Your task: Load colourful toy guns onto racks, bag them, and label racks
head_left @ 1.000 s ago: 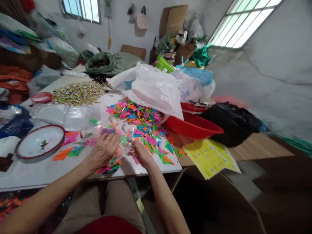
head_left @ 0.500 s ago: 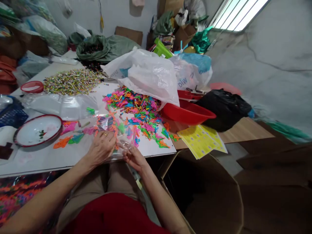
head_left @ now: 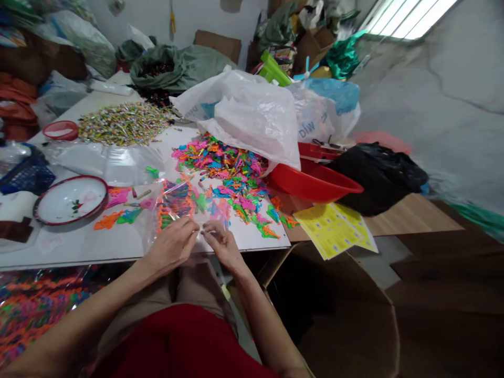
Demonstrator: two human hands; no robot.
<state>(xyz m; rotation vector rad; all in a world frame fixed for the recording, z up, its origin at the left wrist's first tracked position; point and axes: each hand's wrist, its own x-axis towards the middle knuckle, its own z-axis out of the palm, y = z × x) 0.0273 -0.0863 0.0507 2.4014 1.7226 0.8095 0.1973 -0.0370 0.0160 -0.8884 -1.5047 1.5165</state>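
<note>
A clear plastic bag (head_left: 176,198) lies at the table's front, with rows of small orange, pink, blue and green plastic pieces inside. My left hand (head_left: 176,242) is closed on the bag's near edge, thumb and fingers pinched together. Close beside it, my right hand (head_left: 222,244) pinches the same edge, its fingertips slightly blurred. Loose pieces show around the bag: an orange piece (head_left: 107,221) and a blue-green one (head_left: 129,216) to the left. Beyond the bag spreads a pile of colourful plastic pieces (head_left: 224,165).
A white enamel dish (head_left: 59,202) stands at left, near a blue basket (head_left: 29,173). Behind are a heap of small striped sticks (head_left: 122,123) and a large white plastic bag (head_left: 255,115). Rightward are a red basin (head_left: 315,184), yellow sheets (head_left: 334,228) and a black bag (head_left: 376,178).
My hands have come closer together along the bag's near edge. The bag lies flatter, with its rows of pieces more exposed. The view has shifted slightly.
</note>
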